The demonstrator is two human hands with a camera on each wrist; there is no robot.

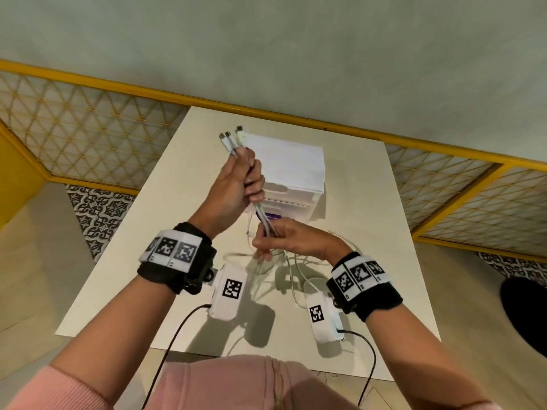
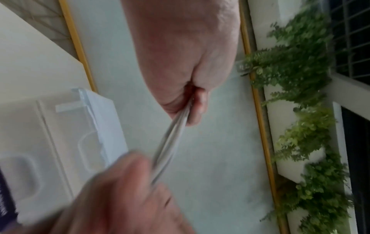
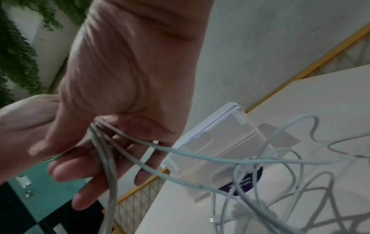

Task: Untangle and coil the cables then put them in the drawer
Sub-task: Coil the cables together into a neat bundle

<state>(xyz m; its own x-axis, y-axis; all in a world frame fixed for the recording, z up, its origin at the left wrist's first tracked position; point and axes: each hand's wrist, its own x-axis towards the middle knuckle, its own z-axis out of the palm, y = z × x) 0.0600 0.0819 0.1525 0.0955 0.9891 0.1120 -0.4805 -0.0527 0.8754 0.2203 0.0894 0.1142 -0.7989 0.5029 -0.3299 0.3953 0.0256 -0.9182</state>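
Several white cables [image 1: 268, 220] run taut between my hands above the white table [image 1: 142, 261]. My left hand [image 1: 236, 184] is raised and grips the bundle in a fist, with three connector ends [image 1: 233, 137] sticking up out of it. My right hand [image 1: 281, 238] is lower and holds the same strands between its curled fingers. In the left wrist view the left hand [image 2: 180, 71] clamps the cables [image 2: 170, 139] above the blurred right hand [image 2: 124, 190]. In the right wrist view the strands [image 3: 200, 159] fan out from my right hand [image 3: 120, 87] into tangled loops on the table. The white drawer unit [image 1: 290, 173] stands behind my hands with its drawers closed.
Loose cable loops [image 1: 296, 267] lie on the table under my right wrist. A purple label [image 3: 246, 182] is on the lower drawer front. A yellow-framed lattice railing [image 1: 88, 134] borders the table's far side. A dark round object [image 1: 524, 315] sits off the right edge.
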